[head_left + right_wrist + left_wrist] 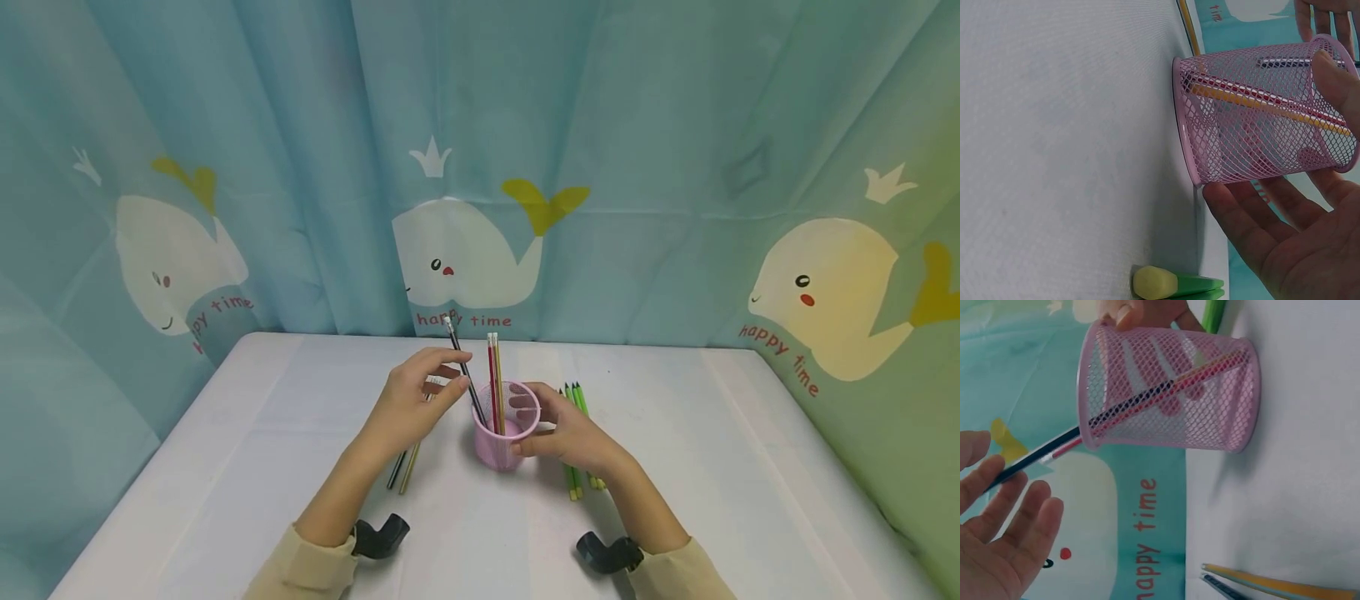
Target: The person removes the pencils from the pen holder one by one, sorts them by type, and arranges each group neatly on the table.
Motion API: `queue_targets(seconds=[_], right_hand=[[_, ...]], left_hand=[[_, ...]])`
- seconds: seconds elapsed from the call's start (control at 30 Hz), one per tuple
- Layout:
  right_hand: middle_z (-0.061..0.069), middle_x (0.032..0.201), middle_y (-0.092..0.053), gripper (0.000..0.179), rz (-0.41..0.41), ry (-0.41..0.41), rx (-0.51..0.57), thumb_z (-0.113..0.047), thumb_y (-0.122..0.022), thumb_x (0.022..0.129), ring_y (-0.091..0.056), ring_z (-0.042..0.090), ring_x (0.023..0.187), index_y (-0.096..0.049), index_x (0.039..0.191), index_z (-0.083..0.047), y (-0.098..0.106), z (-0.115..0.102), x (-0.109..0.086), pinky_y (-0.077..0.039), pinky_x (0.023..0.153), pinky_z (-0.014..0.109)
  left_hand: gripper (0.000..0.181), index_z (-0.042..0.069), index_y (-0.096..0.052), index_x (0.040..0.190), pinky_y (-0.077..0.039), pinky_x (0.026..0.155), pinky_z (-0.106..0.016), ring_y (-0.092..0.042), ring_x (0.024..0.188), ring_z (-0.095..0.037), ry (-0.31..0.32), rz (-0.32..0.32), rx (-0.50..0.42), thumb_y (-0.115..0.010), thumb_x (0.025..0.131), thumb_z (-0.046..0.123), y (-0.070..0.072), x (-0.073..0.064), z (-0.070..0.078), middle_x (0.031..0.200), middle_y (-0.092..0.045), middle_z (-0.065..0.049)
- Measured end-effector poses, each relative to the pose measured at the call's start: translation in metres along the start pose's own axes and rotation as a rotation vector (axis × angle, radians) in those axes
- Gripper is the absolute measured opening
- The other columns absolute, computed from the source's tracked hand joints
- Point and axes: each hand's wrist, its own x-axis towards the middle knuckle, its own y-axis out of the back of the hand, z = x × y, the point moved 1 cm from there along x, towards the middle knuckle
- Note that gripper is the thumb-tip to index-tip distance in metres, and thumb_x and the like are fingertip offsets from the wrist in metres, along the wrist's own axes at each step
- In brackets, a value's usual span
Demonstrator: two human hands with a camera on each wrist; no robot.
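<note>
A pink mesh pencil cup [495, 454] stands upright on the white table. My right hand [573, 433] grips its right side, thumb in front and fingers behind, as the right wrist view shows around the mesh [1260, 137]. Inside lean a red pencil [492, 375] and a yellow pencil [500, 392]. A dark pencil [461, 358] slants into the cup, its white-capped end up and left. Near that upper end, my left hand [416, 400] pinches it between thumb and fingers. The left wrist view shows this pencil [1041, 452] crossing the cup's rim.
Several green pencils [573, 483] with yellowish ends lie right of the cup, partly behind the right hand. To its left, dark and gold pencils [410, 467] lie under the left hand. A blue whale-print curtain [637, 275] hangs along the table's back edge.
</note>
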Motion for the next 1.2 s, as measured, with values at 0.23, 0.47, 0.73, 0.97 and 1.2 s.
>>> queue_targets(seconds=[0.23,0.47,0.73,0.97,1.2], right_hand=[[0.008,0.139,-0.055,0.078,-0.009,0.011,0.016,-0.014,-0.085,0.077,-0.050,0.039,0.130,-0.045,0.145,-0.009,0.000,0.000,0.000,-0.044,0.107,0.057],[0.007,0.139,-0.055,0.077,-0.019,0.019,0.016,-0.014,-0.084,0.078,-0.050,0.038,0.130,-0.046,0.144,-0.010,0.000,0.002,0.001,-0.044,0.107,0.056],[0.007,0.139,-0.055,0.076,-0.020,0.024,0.019,-0.014,-0.084,0.078,-0.051,0.038,0.129,-0.046,0.144,-0.011,0.000,0.001,0.000,-0.045,0.106,0.056],[0.007,0.139,-0.055,0.076,-0.025,0.022,0.027,-0.013,-0.084,0.078,-0.050,0.038,0.129,-0.046,0.144,-0.010,-0.001,0.003,0.001,-0.045,0.106,0.055],[0.008,0.138,-0.055,0.075,-0.017,0.024,0.033,-0.013,-0.084,0.077,-0.051,0.038,0.128,-0.047,0.143,-0.013,0.000,0.001,-0.001,-0.046,0.105,0.054]], left_hand=[[0.031,0.014,-0.064,0.127,-0.059,0.086,-0.032,-0.067,0.107,-0.018,0.017,0.056,-0.084,-0.066,0.098,0.023,0.006,0.000,0.003,0.128,-0.064,-0.001],[0.026,0.010,-0.065,0.122,-0.060,0.083,-0.030,-0.067,0.102,-0.020,-0.005,0.146,-0.187,-0.067,0.096,0.014,0.010,-0.001,0.005,0.123,-0.065,-0.006],[0.024,0.006,-0.063,0.120,-0.060,0.078,-0.027,-0.067,0.093,-0.020,-0.144,0.236,-0.217,-0.063,0.096,0.002,0.012,0.001,0.005,0.117,-0.065,-0.008],[0.025,0.005,-0.063,0.118,-0.060,0.080,-0.026,-0.065,0.099,-0.018,-0.164,0.275,-0.201,-0.065,0.094,0.001,0.017,-0.001,0.010,0.117,-0.066,-0.005],[0.027,0.006,-0.062,0.119,-0.059,0.080,-0.026,-0.065,0.099,-0.020,-0.141,0.230,-0.200,-0.068,0.093,0.001,0.019,0.000,0.010,0.119,-0.066,-0.005]])
